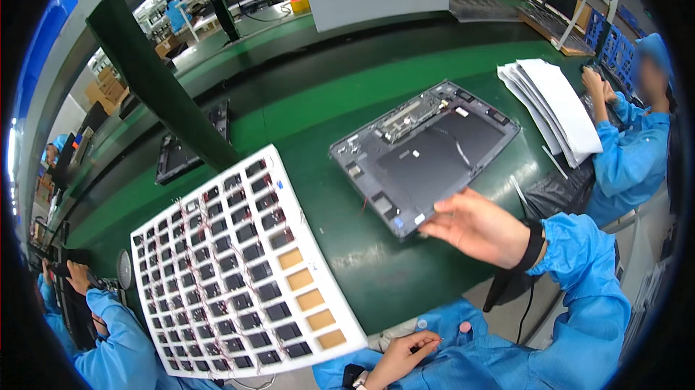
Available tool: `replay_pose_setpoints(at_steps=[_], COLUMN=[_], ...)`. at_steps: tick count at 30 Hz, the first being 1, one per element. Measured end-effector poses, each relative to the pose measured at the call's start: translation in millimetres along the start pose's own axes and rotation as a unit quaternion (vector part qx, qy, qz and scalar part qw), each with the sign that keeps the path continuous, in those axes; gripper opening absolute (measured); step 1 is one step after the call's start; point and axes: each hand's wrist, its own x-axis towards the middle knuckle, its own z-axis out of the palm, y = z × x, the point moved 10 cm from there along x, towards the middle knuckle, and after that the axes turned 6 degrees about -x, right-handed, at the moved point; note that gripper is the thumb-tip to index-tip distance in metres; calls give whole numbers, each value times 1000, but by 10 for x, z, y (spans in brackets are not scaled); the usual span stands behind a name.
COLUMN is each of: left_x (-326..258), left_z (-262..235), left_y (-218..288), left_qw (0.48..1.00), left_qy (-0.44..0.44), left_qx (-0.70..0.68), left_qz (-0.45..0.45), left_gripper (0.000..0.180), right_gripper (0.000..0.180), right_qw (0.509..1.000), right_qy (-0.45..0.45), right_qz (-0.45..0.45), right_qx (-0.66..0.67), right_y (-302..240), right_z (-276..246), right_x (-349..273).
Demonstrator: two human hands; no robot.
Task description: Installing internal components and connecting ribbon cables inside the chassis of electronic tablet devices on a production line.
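Observation:
My right hand (478, 229) grips the near corner of an opened dark grey tablet housing (427, 166), thumb on its upper face and fingers beneath. Inside the housing are a large black panel, a metal-coloured board along the far side and a thin cable. The housing is over the green bench mat; I cannot tell if its far side rests there. Low over my lap, my left hand (402, 358) has its fingers drawn together; anything in them is too small to make out. Left of the housing lies a white foam tray (337, 318) with rows of small black wired parts (258, 272).
Several cardboard-coloured slots show at the tray's near right. White foam sheets (554, 111) are stacked right of the housing. Another dark housing (190, 145) lies beyond the tray, by a dark green post (156, 79). Co-workers in blue sit at right (637, 144) and left (119, 339).

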Motion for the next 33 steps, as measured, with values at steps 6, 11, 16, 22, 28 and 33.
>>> replay_pose_setpoints(at_steps=[6, 11, 16, 22, 28, 33], left_x=[-495, -727, -722, -563, -300, -223], left_z=[-49, -181, -392, -573, -604, -571], left_y=[643, 1131, 1311, 1577, 1592, 1678], left_qw=[996, 991, 976, 956, 949, 948], left_qy=[25, 70, 190, 263, 296, 294], left_qx=[60, 58, 22, 11, -27, 11], left_qz=[64, 102, 106, 132, 106, 121], left_gripper=[11, 11, 9, 11, 10, 10], right_gripper=[45, 45, 43, 44, 20, 27], right_qw=[996, 994, 982, 932, 765, 584], right_qy=[46, 70, 65, -115, -318, -172], right_qz=[56, 69, 175, 276, 44, -287], right_qx=[48, 54, -14, -207, -558, -739], right_y=[565, 960, 1228, 1286, 402, -251], right_z=[-145, -369, -349, -345, 156, 362], right_x=[-561, -892, -1195, -1357, -998, -296])
